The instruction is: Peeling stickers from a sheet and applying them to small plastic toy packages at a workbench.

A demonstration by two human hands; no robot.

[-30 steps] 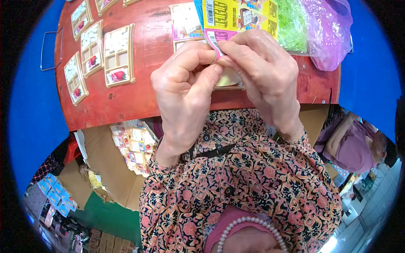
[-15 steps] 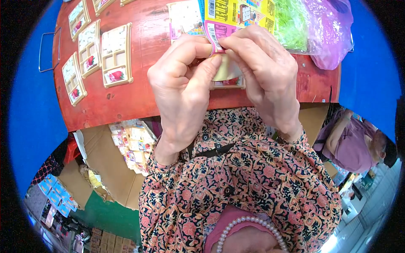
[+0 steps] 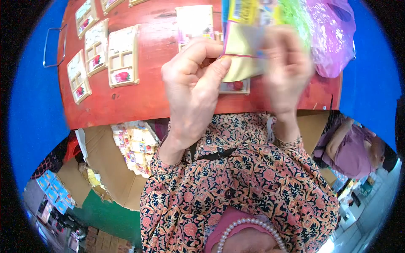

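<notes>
My left hand [image 3: 196, 82] is closed, thumb and forefinger pinching the edge of a printed label sheet [image 3: 244, 44], bright yellow and pink with a pale yellow back. The pale part is folded out below the pinch, with a dark pink line across it. My right hand [image 3: 287, 67] is at the sheet's right side, smeared by motion, so its grip does not show. Below the sheet lies a cream tray [image 3: 236, 87] with a strawberry picture, mostly hidden. Another tray [image 3: 195, 23] lies just beyond my left hand.
Several cream compartment trays [image 3: 123, 57] with strawberry pictures lie at the left of the red table [image 3: 152, 92]. A purple plastic bag [image 3: 333, 38] and bright green bagged material [image 3: 294, 19] are at the far right. A cardboard box [image 3: 112, 168] below holds several more trays [image 3: 134, 143].
My right hand has moved away to the right from the left fingertips and is now blurred. More of the label sheet's pale back shows. The view has shifted slightly.
</notes>
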